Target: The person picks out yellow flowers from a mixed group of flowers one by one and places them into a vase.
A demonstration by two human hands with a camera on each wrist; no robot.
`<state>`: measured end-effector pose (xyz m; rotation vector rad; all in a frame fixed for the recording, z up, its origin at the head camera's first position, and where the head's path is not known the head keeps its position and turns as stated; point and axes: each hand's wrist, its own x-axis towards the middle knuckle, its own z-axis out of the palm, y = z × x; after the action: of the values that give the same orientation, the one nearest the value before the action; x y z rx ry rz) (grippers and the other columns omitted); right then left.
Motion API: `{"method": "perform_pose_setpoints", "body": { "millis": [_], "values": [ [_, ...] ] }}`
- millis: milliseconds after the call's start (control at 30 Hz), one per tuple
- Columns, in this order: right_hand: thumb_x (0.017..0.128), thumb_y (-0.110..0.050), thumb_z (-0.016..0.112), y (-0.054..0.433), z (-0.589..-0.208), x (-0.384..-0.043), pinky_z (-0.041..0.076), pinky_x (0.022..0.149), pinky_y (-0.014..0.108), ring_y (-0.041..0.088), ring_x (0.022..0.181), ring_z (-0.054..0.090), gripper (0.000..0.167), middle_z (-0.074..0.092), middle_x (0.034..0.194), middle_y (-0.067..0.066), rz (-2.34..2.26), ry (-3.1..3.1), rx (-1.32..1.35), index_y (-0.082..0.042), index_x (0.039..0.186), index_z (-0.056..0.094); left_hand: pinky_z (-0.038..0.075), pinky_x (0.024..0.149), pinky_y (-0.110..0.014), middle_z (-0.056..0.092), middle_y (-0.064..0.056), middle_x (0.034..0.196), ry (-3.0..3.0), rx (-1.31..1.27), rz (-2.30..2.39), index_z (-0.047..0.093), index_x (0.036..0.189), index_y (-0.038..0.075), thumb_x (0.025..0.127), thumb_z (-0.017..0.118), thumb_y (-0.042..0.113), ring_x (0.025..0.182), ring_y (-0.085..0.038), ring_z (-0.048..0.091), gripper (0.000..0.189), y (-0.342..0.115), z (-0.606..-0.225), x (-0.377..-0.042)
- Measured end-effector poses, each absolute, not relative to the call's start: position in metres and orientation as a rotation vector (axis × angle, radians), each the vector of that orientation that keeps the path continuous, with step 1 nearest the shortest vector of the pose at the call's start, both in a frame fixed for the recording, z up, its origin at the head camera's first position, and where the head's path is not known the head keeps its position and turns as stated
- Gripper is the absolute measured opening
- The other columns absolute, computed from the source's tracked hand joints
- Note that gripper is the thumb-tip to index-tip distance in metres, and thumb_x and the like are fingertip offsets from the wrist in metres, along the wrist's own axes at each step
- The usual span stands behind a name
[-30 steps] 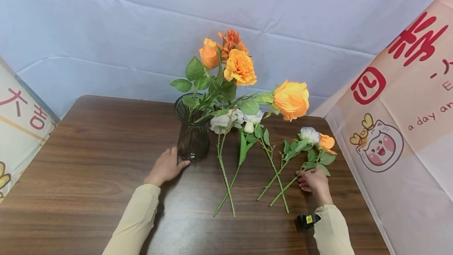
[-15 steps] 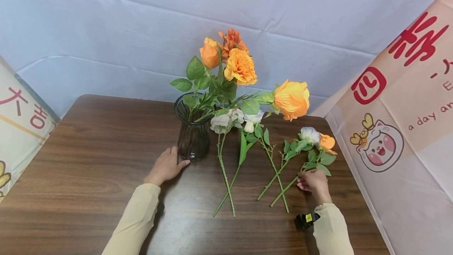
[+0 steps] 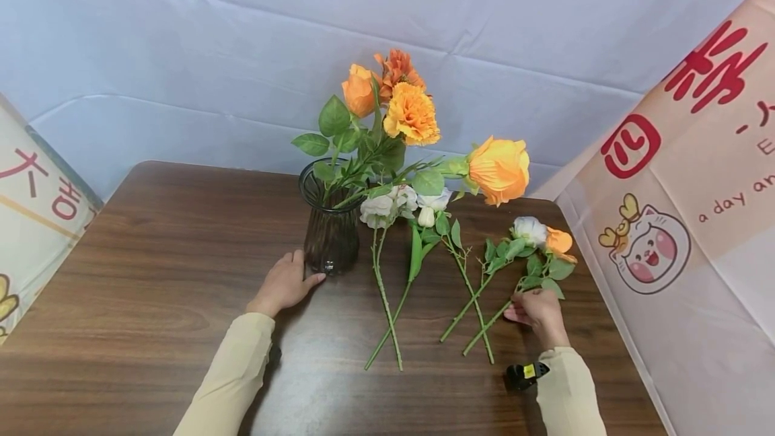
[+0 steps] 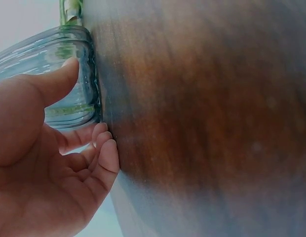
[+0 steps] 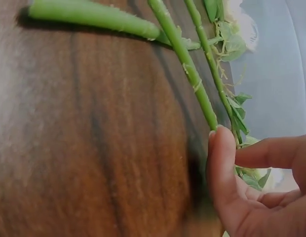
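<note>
A dark ribbed glass vase point(image 3: 331, 237) stands on the table, holding several orange and yellow flowers. At its base, my left hand point(image 3: 284, 286) rests against the glass, thumb in front and fingers loosely bent. The left wrist view shows the thumb beside the clear side of the vase point(image 4: 69, 98) and fingertips at the tabletop. On the right, my right hand point(image 3: 539, 313) pinches the green stem of an orange rose point(image 3: 558, 243) just below its leaves. In the right wrist view, the pinched stem point(image 5: 187, 64) meets the thumb and forefinger.
Beside the orange rose lies a pale flower point(image 3: 529, 231), its stem crossing others. White flowers point(image 3: 378, 210) and a white tulip point(image 3: 426, 217) lie right of the vase. One large yellow rose point(image 3: 498, 170) leans far out over them. A cloth backdrop point(image 3: 242, 52) stands behind the table.
The right hand shifts only very slightly, and the stem end of the orange rose edges a little to the right. The left hand and the vase stay in place.
</note>
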<state>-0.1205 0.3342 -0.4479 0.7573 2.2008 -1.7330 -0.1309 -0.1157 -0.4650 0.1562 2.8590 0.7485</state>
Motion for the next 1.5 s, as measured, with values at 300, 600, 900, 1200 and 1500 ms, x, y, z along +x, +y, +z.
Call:
{"method": "perform_pose_setpoints", "body": {
  "millis": [300,600,900,1200,1500],
  "values": [
    [0.087,0.006,0.042,0.328,-0.430,-0.121,0.054,0.056,0.030,0.018,0.052,0.062,0.015,0.057,0.058,0.011,-1.805,2.191,0.752,0.018,0.087,0.051,0.038,0.090,-0.051,0.046,-0.032,0.114,2.853,0.152,0.751,0.038,0.121,-0.013,0.089,0.057,0.036,0.107,-0.043,0.046,0.062,-0.116,-0.466,-0.131],
    [0.089,0.004,0.043,0.323,-0.418,-0.122,0.054,0.058,0.030,0.019,0.054,0.063,0.018,0.058,0.061,0.011,-1.816,2.202,0.714,0.019,0.092,0.051,0.039,0.089,-0.050,0.047,-0.031,0.112,2.853,0.156,0.752,0.038,0.119,-0.012,0.089,0.057,0.036,0.106,-0.043,0.047,0.060,-0.116,-0.466,-0.131],
    [0.088,0.005,0.042,0.314,-0.409,-0.124,0.054,0.059,0.030,0.017,0.056,0.063,0.013,0.057,0.063,0.008,-1.878,2.177,0.620,0.015,0.093,0.048,0.039,0.089,-0.050,0.048,-0.031,0.112,2.856,0.151,0.765,0.039,0.119,-0.012,0.089,0.058,0.036,0.106,-0.042,0.047,0.060,-0.116,-0.467,-0.131],
    [0.087,0.007,0.041,0.297,-0.399,-0.124,0.054,0.061,0.029,0.016,0.057,0.063,0.009,0.058,0.062,0.007,-1.962,2.119,0.548,0.013,0.091,0.047,0.039,0.088,-0.050,0.048,-0.030,0.110,2.868,0.153,0.756,0.039,0.119,-0.012,0.088,0.058,0.036,0.104,-0.042,0.048,0.060,-0.117,-0.469,-0.132],
    [0.089,0.008,0.037,0.285,-0.398,-0.126,0.054,0.063,0.031,0.018,0.059,0.064,0.010,0.058,0.065,0.009,-2.043,2.030,0.486,0.014,0.094,0.043,0.040,0.087,-0.050,0.049,-0.029,0.108,2.864,0.151,0.754,0.040,0.117,-0.011,0.089,0.058,0.036,0.102,-0.042,0.048,0.058,-0.116,-0.468,-0.131]
  ]
}}
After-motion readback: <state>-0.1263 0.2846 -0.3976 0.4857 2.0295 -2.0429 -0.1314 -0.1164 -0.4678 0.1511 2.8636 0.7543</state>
